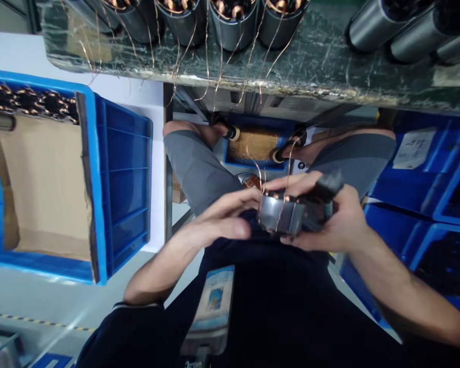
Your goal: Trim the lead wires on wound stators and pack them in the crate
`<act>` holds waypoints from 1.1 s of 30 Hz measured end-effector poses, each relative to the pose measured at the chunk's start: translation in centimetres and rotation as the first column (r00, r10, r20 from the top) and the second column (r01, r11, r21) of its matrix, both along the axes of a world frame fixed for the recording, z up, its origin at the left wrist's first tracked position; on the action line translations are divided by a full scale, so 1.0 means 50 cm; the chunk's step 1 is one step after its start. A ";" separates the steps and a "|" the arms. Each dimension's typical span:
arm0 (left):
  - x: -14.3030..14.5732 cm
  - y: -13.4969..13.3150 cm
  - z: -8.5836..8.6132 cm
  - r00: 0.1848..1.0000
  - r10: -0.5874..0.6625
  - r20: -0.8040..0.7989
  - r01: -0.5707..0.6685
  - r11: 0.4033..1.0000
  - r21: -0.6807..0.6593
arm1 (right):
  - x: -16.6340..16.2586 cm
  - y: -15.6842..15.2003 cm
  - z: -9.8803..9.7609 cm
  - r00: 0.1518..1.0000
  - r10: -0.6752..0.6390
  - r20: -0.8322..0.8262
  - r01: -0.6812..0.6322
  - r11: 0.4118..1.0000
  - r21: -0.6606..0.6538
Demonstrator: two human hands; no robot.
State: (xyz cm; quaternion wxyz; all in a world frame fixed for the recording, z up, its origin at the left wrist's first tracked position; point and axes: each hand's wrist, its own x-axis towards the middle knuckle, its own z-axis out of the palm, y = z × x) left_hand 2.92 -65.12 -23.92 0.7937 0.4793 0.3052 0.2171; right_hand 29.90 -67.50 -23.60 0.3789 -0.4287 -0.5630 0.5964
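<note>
Both hands meet over my lap around a small grey metal motor stator (281, 213) with copper windings and thin copper wires trailing from it. My right hand (335, 225) cradles the stator from the right, fingers wrapped round it, with a black part (327, 188) resting against its top. From the left, my left hand (222, 221) has its fingertips pressed on the stator's near end by the windings.
A scratched green bench edge (253, 71) carries several stators (230, 20) with dangling copper wires. A blue crate lined with cardboard (122, 168) stands at left, and blue bins (425, 168) at right. Another blue tray (253, 145) lies between my feet. A badge (214, 301) hangs on my dark shirt.
</note>
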 end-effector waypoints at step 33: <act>0.109 0.021 0.026 0.959 -0.009 -0.282 0.093 0.953 0.288 | 0.100 -0.009 0.133 0.485 0.077 0.871 -0.628 0.724 0.286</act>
